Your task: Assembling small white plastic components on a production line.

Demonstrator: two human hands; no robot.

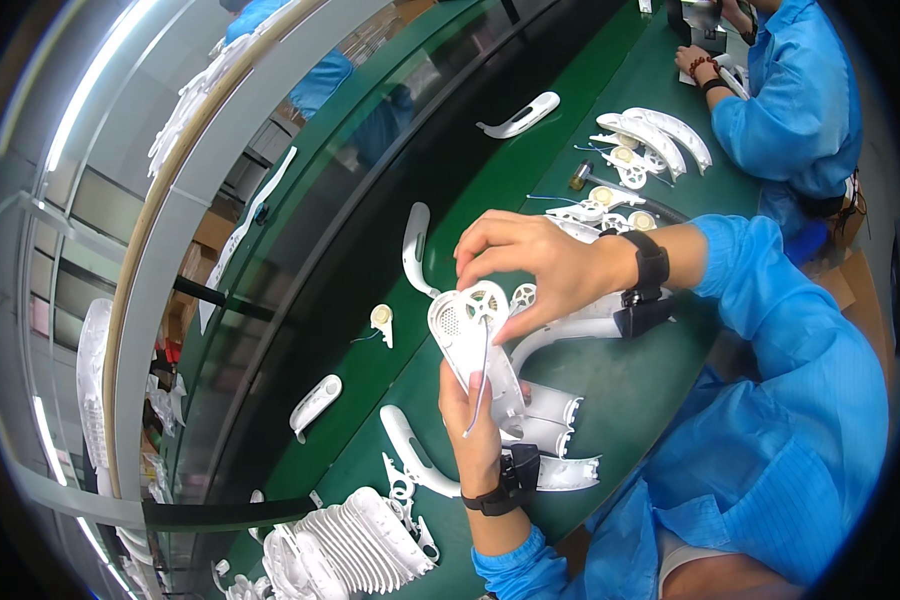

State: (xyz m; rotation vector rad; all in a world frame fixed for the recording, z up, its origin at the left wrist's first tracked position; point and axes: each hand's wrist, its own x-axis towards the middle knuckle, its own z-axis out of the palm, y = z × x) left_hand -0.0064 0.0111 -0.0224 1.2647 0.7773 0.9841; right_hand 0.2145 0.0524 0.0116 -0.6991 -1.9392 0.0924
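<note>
A white plastic housing (457, 338) with a perforated round end is held up over the green table. My left hand (473, 432) is closed around its lower, narrow part. At its wide end my right hand (545, 262) bends over it, the thumb pressing the near edge and the fingertips at the far edge. A white spoked round piece (487, 302) lies against the housing beside the right thumb. From it a thin pale wire (482, 385) hangs down across the left hand's fingers. What the right fingertips touch is partly hidden.
Curved white shells (545, 418) lie just beyond my left wrist. Stacked white shells (355, 545) stand at the lower left. Round wired parts (602, 197) and a hammer (582, 176) lie farther back. A dark green conveyor belt (365, 335) runs alongside; a co-worker's blue sleeve (780, 125) is upper right.
</note>
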